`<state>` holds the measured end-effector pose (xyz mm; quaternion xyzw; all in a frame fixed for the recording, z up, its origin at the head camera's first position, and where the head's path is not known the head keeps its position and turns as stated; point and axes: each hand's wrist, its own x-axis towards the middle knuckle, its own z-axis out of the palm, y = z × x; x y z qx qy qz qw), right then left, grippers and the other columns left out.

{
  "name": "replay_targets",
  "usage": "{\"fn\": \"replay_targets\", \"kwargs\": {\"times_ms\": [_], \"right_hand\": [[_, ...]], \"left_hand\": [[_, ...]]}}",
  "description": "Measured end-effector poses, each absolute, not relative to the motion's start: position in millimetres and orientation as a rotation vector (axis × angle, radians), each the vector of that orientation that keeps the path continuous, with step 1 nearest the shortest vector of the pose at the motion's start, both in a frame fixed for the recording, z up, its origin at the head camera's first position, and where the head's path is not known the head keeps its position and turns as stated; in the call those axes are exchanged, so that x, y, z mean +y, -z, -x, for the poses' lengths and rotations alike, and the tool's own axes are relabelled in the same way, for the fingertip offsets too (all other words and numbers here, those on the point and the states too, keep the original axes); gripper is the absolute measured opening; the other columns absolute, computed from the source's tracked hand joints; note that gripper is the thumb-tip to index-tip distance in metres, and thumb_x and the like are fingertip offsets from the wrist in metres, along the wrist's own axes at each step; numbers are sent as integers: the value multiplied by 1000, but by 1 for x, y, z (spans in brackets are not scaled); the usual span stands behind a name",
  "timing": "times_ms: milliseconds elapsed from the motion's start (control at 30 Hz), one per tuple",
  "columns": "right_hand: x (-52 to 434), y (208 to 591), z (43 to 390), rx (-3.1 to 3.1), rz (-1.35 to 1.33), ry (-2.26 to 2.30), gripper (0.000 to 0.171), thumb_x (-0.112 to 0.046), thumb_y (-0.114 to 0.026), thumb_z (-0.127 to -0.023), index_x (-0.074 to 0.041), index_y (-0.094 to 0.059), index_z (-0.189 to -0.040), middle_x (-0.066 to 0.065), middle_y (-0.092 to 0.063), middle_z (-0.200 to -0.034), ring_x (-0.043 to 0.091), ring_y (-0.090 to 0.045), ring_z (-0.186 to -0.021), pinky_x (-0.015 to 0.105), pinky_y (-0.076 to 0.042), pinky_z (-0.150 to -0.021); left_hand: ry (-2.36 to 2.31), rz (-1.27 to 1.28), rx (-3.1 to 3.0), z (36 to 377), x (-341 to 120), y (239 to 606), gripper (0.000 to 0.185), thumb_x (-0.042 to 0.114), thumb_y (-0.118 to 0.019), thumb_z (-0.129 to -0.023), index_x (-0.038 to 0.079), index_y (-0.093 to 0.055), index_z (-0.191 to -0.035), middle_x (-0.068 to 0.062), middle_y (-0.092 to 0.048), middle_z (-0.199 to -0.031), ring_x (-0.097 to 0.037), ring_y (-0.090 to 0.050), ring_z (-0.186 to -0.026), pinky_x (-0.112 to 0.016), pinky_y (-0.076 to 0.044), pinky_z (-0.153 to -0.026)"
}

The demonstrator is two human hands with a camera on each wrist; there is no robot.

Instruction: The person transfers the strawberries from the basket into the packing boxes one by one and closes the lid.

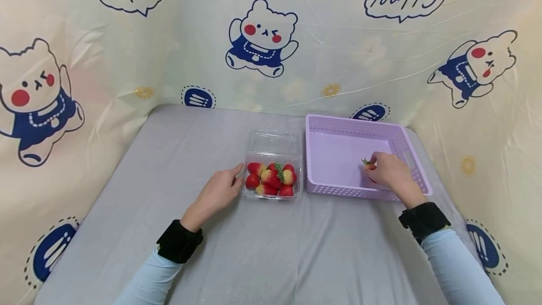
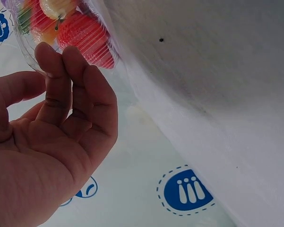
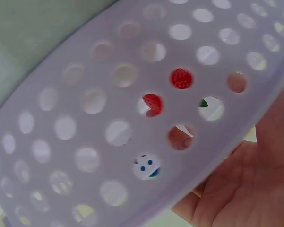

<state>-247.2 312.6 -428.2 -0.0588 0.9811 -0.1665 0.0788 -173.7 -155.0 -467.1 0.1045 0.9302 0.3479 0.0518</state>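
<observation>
two bare hands, left hand (image 1: 220, 191) and right hand (image 1: 391, 173). light blue long sleeves on both forearms, left sleeve (image 1: 146, 279), right sleeve (image 1: 459, 267). black fabric band at each wrist, left band (image 1: 179, 241), right band (image 1: 424, 219). no rings or gloves visible.

The grey table (image 1: 271, 258) lies bare in front of both hands and along its left side. The clear strawberry punnet (image 1: 273, 173) and the purple basket (image 1: 368, 154) stand just beside each other, leaving only a narrow gap, and the basket's perforated walls (image 3: 132, 118) fence its floor, open from above
</observation>
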Motion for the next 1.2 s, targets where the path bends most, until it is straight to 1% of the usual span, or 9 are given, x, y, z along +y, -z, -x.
{"fn": "replay_targets", "kwargs": {"times_ms": [133,300,600,933,1200], "right_hand": [[306,423,244,2968,218,499,26,-16,-75,-93,4,-69,-109,13,-68,-87,28,-60,-74,39,-48,-67],[298,420,242,3020,272,451,23,-16,-76,-90,1,-70,-105,11,-68,-85,27,-60,-72,40,-49,-64],[283,412,238,3076,344,463,22,-17,-74,-93,1,-68,-105,11,-65,-83,26,-58,-69,37,-47,-58],[262,400,228,3086,409,492,26,-17,-75,-94,1,-68,-111,11,-67,-84,25,-59,-70,38,-52,-62],[253,400,224,3122,527,491,26,-17,-76,-93,1,-69,-110,11,-68,-85,25,-60,-69,40,-54,-63]], "left_hand": [[-1055,-320,2836,174,-155,467,53,11,-63,-104,-6,-50,-153,1,-41,-57,-14,-33,-49,-26,-33,-50],[-1051,-313,2835,173,-155,467,53,11,-64,-104,-5,-50,-153,1,-42,-57,-13,-34,-50,-26,-34,-50],[-1062,-313,2829,173,-155,467,54,10,-64,-104,-6,-49,-153,0,-42,-57,-14,-35,-50,-27,-34,-50],[-1073,-321,2828,173,-156,468,53,10,-64,-104,-6,-49,-153,0,-41,-57,-14,-34,-50,-26,-33,-49],[-1078,-322,2826,173,-156,468,53,10,-63,-104,-6,-49,-153,0,-42,-57,-14,-35,-49,-26,-34,-49]]}}
